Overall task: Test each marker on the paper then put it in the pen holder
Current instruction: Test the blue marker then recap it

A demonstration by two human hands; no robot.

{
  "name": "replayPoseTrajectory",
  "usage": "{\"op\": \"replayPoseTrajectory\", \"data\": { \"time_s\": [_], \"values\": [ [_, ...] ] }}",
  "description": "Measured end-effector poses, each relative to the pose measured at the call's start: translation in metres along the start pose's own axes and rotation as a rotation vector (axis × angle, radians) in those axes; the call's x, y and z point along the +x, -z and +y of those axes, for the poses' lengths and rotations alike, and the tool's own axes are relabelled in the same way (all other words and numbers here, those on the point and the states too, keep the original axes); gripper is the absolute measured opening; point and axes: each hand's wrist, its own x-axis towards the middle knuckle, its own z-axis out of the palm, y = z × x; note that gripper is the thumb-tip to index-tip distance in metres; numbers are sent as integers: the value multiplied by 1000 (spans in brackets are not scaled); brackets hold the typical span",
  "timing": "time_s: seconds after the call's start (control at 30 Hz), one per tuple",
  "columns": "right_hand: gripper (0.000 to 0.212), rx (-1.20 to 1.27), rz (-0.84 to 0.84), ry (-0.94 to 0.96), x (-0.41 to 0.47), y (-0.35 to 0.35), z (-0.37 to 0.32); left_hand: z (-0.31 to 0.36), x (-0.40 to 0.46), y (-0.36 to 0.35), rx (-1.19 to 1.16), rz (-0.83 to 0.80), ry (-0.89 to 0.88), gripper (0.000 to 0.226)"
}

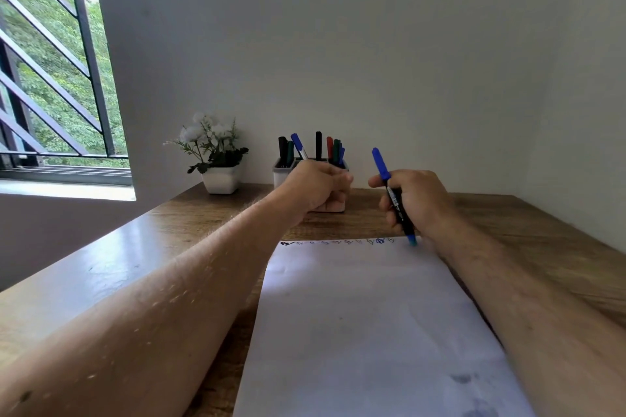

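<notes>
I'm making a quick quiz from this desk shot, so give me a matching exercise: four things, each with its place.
Things:
1. flower pot
2. pen holder
3. blue marker
4. scribbles

Places:
A. in the right hand
B. along the paper's far edge
C. nearest the window
D. behind the left hand

Pairs: 1-C, 2-D, 3-A, 4-B

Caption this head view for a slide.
Right hand tests a blue marker at the paper top edge; left hand reaches the pen holder.
</notes>
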Motion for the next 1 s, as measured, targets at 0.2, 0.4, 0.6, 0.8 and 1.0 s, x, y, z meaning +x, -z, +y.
{"op": "replayPoseTrajectory", "data": {
  "time_s": [0.2, 0.4, 0.6, 0.8, 1.0],
  "values": [
    [35, -282, 6, 44, -1, -7, -1, 8, -4, -8, -279, -10, -124, 26],
    [38, -432, -16, 144, -1, -6, 2, 4, -5, -6, -263, -55, -135, 23],
    [40, -409, -27, 165, -3, 0, -3, 3, -2, -10, -287, -24, -164, 19],
    [50, -419, 13, 148, -5, 5, -2, 7, -3, -16, -285, 73, -188, 15],
    [44, -578, 18, 69, -7, 8, 1, 16, -4, -8, -369, 294, -177, 17]
  ]
}}
